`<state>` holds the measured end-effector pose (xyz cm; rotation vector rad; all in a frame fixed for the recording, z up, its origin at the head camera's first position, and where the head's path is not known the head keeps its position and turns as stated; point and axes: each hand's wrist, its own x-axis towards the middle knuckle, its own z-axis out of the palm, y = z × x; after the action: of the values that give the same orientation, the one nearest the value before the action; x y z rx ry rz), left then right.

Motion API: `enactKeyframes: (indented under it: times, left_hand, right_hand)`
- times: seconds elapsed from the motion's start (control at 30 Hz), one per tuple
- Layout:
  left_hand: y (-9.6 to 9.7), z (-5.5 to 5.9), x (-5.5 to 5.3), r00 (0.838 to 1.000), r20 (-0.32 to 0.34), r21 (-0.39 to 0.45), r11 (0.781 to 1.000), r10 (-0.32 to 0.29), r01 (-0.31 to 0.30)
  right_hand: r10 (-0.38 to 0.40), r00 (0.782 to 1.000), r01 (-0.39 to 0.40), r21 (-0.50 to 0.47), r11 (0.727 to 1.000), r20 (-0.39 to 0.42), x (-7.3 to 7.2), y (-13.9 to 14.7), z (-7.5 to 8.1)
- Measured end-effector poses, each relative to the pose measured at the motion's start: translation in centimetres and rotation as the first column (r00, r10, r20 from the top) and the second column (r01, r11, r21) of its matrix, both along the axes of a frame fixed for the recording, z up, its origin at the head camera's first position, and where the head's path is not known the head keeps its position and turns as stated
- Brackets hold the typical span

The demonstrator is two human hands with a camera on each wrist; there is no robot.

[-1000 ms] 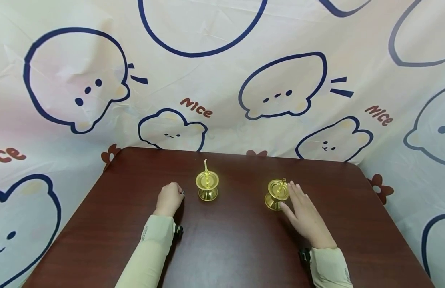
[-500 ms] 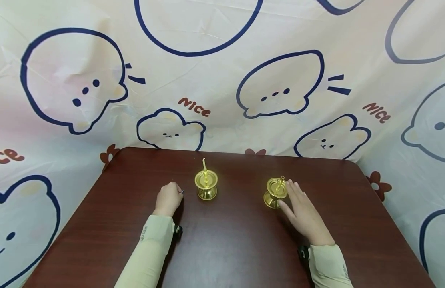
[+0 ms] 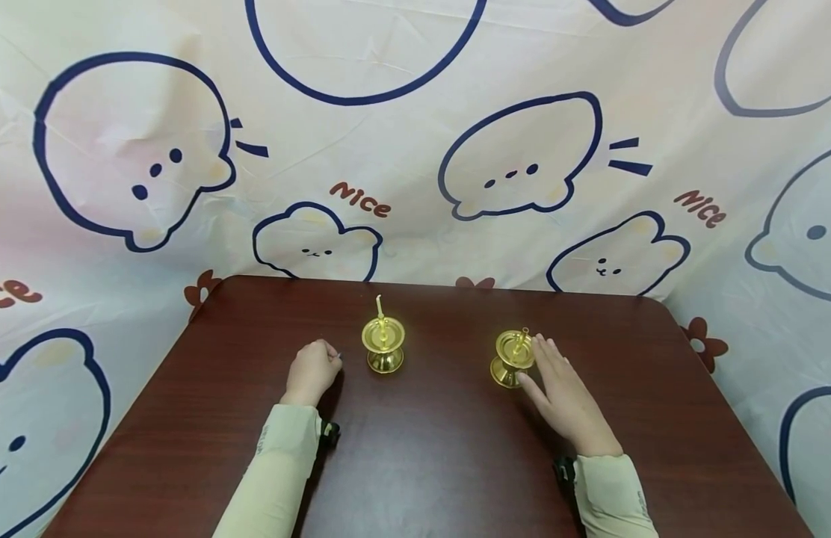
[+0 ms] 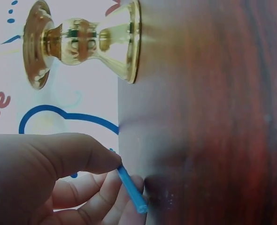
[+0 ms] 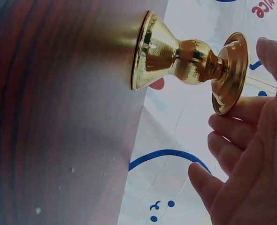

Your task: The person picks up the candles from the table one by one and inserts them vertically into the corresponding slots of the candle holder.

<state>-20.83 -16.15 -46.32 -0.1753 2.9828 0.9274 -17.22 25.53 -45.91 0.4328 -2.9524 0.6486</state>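
Observation:
Two brass candle holders with wide dishes and flared feet stand upright on the dark wooden table. The left candle holder (image 3: pixel 383 344) bears a thin pale candle (image 3: pixel 379 306); the right candle holder (image 3: pixel 510 364) shows only a small socket (image 3: pixel 524 334) rising from its dish. Left of the first one, my left hand (image 3: pixel 313 372) pinches a short, thin blue stick (image 4: pixel 131 190) between thumb and fingers, low over the tabletop. My right hand (image 3: pixel 569 400) is beside the right holder, its fingers extended and the fingertips right at the dish rim in the right wrist view.
The wooden table (image 3: pixel 415 463) has rounded far corners. Behind and around it hangs a pale cloth (image 3: pixel 415 149) printed with blue bear outlines and lettering. Dark straps (image 3: pixel 565 478) sit at both wrists, below light green sleeves (image 3: pixel 274 471).
The head view has shifted slightly, so everything sits a little farther left in it. Both hands and both candle holders keep their places relative to each other.

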Motion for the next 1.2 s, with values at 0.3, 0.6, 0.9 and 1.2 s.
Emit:
enactKeyframes:
  times: [0.3,0.6,0.9,1.2]
  left_hand:
    - [-0.5,-0.6,0.1,1.0,0.007,0.176,0.984,0.009,-0.01]
    - [-1.1,-1.2,0.4,0.999,0.014,0.461,0.887,0.035,-0.038]
    - [-1.5,-1.4,0.7,0.998,0.065,0.697,0.714,0.027,-0.065]
    - [-1.9,-1.1,0.9,0.992,0.111,0.84,0.539,-0.061,-0.061]
  right_hand:
    - [-0.001,1.0,0.001,0.0,1.0,0.009,-0.2,0.0,-0.2]
    - [-0.002,1.0,0.002,0.001,1.0,0.01,-0.1,0.0,-0.1]
    - [-0.004,1.0,0.004,-0.004,1.0,-0.025,0.1,-0.1,0.0]
    - [-0.006,1.0,0.006,-0.003,1.0,-0.014,0.1,-0.1,0.0]
